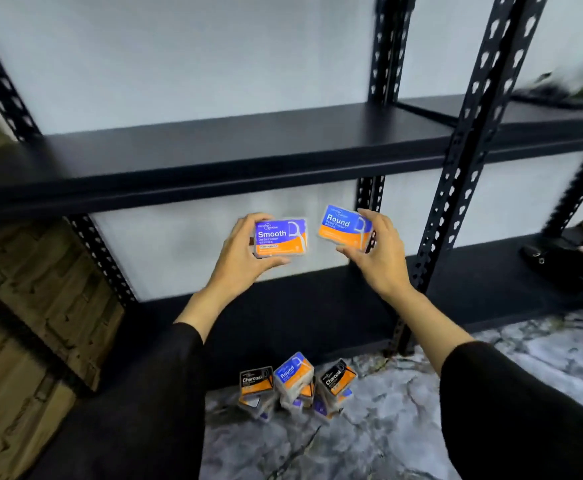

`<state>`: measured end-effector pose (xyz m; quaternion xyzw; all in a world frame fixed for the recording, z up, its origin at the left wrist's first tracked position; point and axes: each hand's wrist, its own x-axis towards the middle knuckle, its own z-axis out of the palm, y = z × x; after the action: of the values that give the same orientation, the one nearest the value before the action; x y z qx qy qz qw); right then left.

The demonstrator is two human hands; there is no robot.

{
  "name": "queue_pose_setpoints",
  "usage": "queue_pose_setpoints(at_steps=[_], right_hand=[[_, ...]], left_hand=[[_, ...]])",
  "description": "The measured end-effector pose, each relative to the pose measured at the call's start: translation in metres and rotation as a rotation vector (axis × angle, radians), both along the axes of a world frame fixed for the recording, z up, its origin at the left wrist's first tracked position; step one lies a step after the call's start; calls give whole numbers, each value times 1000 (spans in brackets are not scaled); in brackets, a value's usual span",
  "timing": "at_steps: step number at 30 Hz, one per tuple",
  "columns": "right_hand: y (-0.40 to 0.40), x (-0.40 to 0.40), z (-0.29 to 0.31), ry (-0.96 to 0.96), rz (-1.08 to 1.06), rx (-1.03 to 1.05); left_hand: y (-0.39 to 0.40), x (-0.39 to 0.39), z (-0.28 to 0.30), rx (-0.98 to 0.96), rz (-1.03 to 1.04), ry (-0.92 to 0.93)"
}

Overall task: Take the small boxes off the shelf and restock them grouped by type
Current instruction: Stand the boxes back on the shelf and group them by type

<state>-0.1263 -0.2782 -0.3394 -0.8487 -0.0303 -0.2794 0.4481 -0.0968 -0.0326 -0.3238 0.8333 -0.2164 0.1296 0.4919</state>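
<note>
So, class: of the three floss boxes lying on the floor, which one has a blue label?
The middle box, marked Round. The floor boxes on its left and right both carry black Charcoal labels.

"Smooth" box (280, 237): blue over orange label, clear plastic case, label facing me, near level, pinched in my left hand (245, 251), thumb under, fingers on top. "Round" box (345, 229): same colours, tilted down to the right, held in my right hand (376, 251) the same way. The two sit side by side, apart, in front of the black shelf (214, 157). Below my hands on the floor: three stacks, touching, topped left "Charcoal" box (256, 379), blue "Round" floor box (293, 370), right "Charcoal" box (338, 377).
</note>
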Motion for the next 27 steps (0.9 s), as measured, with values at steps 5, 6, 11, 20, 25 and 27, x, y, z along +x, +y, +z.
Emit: queue_pose_setpoints(at_steps=[5,6,11,20,25,27], right_hand=[[10,12,73,-136,8,-39],[11,14,84,-157,11,-40],[21,35,130,-216,2,-54],[30,110,155,-239,8,-77],[26,147,162,-197,-27,-95],[24,158,164,-161,-39,-118]], left_hand=[[12,-1,75,-55,22,-150],[14,0,86,-59,44,-176],[21,19,130,-106,97,-247],[21,107,154,17,155,-279],[30,149,159,102,193,-264],[34,160,160,131,197,-246]])
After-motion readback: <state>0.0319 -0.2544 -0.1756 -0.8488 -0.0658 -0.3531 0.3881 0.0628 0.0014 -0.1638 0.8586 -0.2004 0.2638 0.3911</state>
